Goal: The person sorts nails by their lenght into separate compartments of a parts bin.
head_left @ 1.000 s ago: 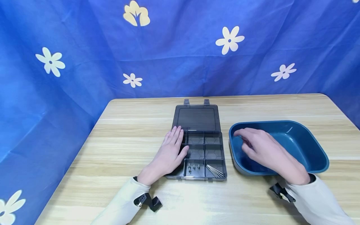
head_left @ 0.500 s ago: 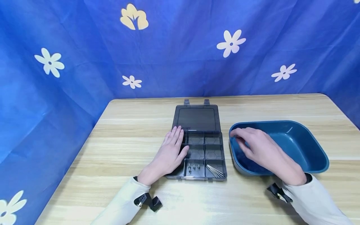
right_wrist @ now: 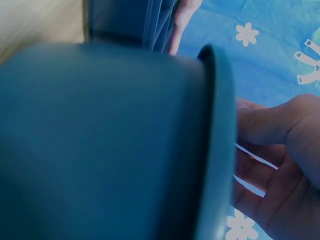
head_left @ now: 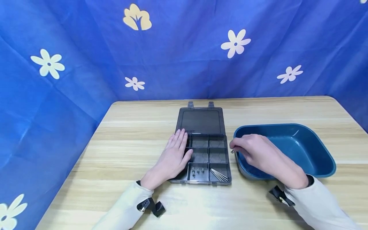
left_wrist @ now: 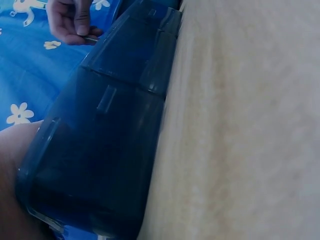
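My left hand [head_left: 170, 158] rests flat, fingers straight, over the left side of a dark, see-through compartment box [head_left: 200, 156] whose lid [head_left: 201, 120] lies folded back. Short screws [head_left: 198, 171] stand in its front middle compartment, and several long, thin screws or nails [head_left: 219, 174] lie in the front right one. Over the left rim of a blue basin [head_left: 299, 148], my right hand [head_left: 260, 154] pinches a small metal screw [head_left: 232, 151] between thumb and fingertips. The left wrist view shows that screw [left_wrist: 91, 39] as a thin, shiny sliver; its full length is hidden.
A light wooden table [head_left: 126, 143] carries the box and the basin side by side, with a narrow gap between them. Behind the table hangs a blue cloth [head_left: 178, 48] with white flowers.
My right hand has moved left from inside the basin to above its left rim, and the pinched screw has come into sight. The left hand has stayed put.
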`<action>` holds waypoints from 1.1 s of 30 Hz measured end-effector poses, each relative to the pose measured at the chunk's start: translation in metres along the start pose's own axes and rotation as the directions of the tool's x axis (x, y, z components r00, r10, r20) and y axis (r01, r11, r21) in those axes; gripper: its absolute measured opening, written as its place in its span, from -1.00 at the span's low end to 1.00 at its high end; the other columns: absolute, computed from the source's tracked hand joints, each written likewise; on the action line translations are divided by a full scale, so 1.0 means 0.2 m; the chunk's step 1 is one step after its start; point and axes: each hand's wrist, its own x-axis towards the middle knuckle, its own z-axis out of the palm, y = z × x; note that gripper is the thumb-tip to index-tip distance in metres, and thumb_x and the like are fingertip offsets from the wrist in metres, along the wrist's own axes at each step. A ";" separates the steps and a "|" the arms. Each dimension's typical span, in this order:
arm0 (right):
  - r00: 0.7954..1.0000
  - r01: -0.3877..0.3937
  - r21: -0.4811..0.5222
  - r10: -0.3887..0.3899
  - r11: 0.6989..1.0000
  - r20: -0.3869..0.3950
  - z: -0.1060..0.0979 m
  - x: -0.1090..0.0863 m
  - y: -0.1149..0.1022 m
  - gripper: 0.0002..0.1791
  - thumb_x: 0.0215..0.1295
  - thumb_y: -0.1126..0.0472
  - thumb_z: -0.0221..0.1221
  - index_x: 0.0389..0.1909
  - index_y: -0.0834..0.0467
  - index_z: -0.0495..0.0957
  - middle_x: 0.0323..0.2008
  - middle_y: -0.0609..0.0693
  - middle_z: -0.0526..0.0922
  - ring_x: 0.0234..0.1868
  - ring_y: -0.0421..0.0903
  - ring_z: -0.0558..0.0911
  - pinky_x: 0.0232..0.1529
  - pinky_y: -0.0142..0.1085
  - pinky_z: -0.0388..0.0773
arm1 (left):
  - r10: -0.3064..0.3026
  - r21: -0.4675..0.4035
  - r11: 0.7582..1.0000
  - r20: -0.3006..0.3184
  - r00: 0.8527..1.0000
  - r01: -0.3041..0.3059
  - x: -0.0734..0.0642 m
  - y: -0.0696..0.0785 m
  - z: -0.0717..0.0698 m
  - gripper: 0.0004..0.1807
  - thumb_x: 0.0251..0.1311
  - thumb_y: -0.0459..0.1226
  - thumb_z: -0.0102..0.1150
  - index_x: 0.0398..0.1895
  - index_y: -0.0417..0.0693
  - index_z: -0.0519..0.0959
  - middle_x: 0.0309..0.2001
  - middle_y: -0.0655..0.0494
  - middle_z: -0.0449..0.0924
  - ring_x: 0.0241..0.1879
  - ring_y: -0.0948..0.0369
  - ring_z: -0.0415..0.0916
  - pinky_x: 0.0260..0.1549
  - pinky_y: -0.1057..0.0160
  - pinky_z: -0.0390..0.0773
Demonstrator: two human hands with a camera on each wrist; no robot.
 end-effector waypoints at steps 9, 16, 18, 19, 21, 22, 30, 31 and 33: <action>0.986 0.149 0.074 -0.154 0.986 0.066 0.10 0.10 -0.18 -0.90 0.13 0.31 0.31 -0.37 0.04 0.66 -0.46 -0.18 0.69 -0.43 -0.26 0.62 -0.36 -0.36 0.60 | -0.008 -0.001 1.000 -0.030 1.000 0.008 -0.02 -0.02 0.02 -0.31 0.47 -0.05 -0.27 0.44 -0.39 0.05 0.48 -0.28 -0.04 0.50 -0.10 -0.14 0.46 -0.02 -0.12; 0.955 0.282 0.056 -0.286 0.958 0.076 0.19 0.16 -0.27 -0.92 0.12 0.29 0.34 -0.46 0.03 0.70 -0.49 -0.19 0.55 -0.40 -0.23 0.56 -0.31 -0.38 0.54 | -0.018 -0.011 1.000 -0.029 0.999 0.017 -0.03 -0.01 0.03 -0.31 0.48 -0.03 -0.28 0.45 -0.36 0.05 0.49 -0.24 -0.06 0.51 -0.06 -0.18 0.47 0.01 -0.14; 0.954 0.282 0.048 -0.285 0.958 0.093 0.21 0.16 -0.27 -0.92 0.12 0.27 0.36 -0.48 0.01 0.71 -0.50 -0.19 0.51 -0.40 -0.22 0.51 -0.34 -0.40 0.50 | -0.018 -0.015 1.000 -0.029 0.999 0.017 -0.02 0.00 0.04 -0.31 0.48 -0.03 -0.28 0.45 -0.35 0.04 0.50 -0.23 -0.07 0.51 -0.05 -0.18 0.47 0.01 -0.14; 0.954 0.279 0.046 -0.282 0.959 0.103 0.23 0.16 -0.27 -0.92 0.11 0.26 0.36 -0.49 0.00 0.71 -0.49 -0.19 0.49 -0.40 -0.22 0.49 -0.34 -0.40 0.48 | -0.017 -0.019 1.000 -0.030 0.999 0.016 -0.02 0.00 0.04 -0.31 0.48 -0.03 -0.27 0.46 -0.35 0.04 0.50 -0.23 -0.07 0.51 -0.05 -0.19 0.47 0.01 -0.14; 0.954 0.274 0.039 -0.277 0.961 0.117 0.25 0.15 -0.27 -0.92 0.10 0.24 0.38 -0.52 -0.01 0.72 -0.49 -0.19 0.47 -0.41 -0.22 0.44 -0.35 -0.41 0.45 | -0.017 -0.024 1.000 -0.032 0.999 0.016 -0.02 0.00 0.04 -0.31 0.48 -0.03 -0.27 0.46 -0.35 0.04 0.50 -0.23 -0.07 0.51 -0.05 -0.19 0.47 0.01 -0.14; 0.953 0.276 0.034 -0.278 0.961 0.120 0.27 0.15 -0.27 -0.91 0.09 0.23 0.39 -0.53 -0.01 0.72 -0.49 -0.19 0.46 -0.41 -0.22 0.42 -0.35 -0.42 0.44 | -0.018 -0.025 1.000 -0.034 0.999 0.017 -0.02 0.01 0.04 -0.32 0.48 -0.03 -0.27 0.46 -0.34 0.04 0.50 -0.22 -0.07 0.51 -0.04 -0.19 0.47 0.01 -0.14; 0.949 0.295 -0.013 -0.291 0.955 0.123 0.34 0.14 -0.28 -0.85 0.03 0.23 0.41 -0.61 -0.05 0.67 -0.50 -0.17 0.34 -0.43 -0.20 0.28 -0.40 -0.42 0.30 | -0.015 -0.008 1.000 -0.049 0.999 0.015 -0.02 0.02 0.06 -0.32 0.48 -0.04 -0.26 0.45 -0.36 0.05 0.49 -0.23 -0.06 0.50 -0.07 -0.15 0.47 0.01 -0.13; 0.949 0.293 -0.019 -0.288 0.956 0.125 0.35 0.14 -0.28 -0.85 0.03 0.23 0.41 -0.61 -0.05 0.66 -0.50 -0.17 0.33 -0.43 -0.20 0.27 -0.40 -0.41 0.29 | -0.013 -0.006 1.000 -0.052 0.999 0.013 -0.02 0.02 0.06 -0.32 0.48 -0.04 -0.27 0.45 -0.36 0.05 0.49 -0.24 -0.05 0.50 -0.07 -0.14 0.47 0.01 -0.12; 0.951 0.287 -0.026 -0.282 0.958 0.130 0.36 0.14 -0.28 -0.85 0.03 0.23 0.41 -0.61 -0.05 0.66 -0.49 -0.17 0.33 -0.43 -0.20 0.27 -0.40 -0.41 0.29 | -0.013 -0.003 1.000 -0.053 0.998 0.013 -0.02 0.02 0.06 -0.32 0.48 -0.04 -0.27 0.45 -0.36 0.05 0.49 -0.24 -0.05 0.50 -0.08 -0.14 0.47 0.01 -0.13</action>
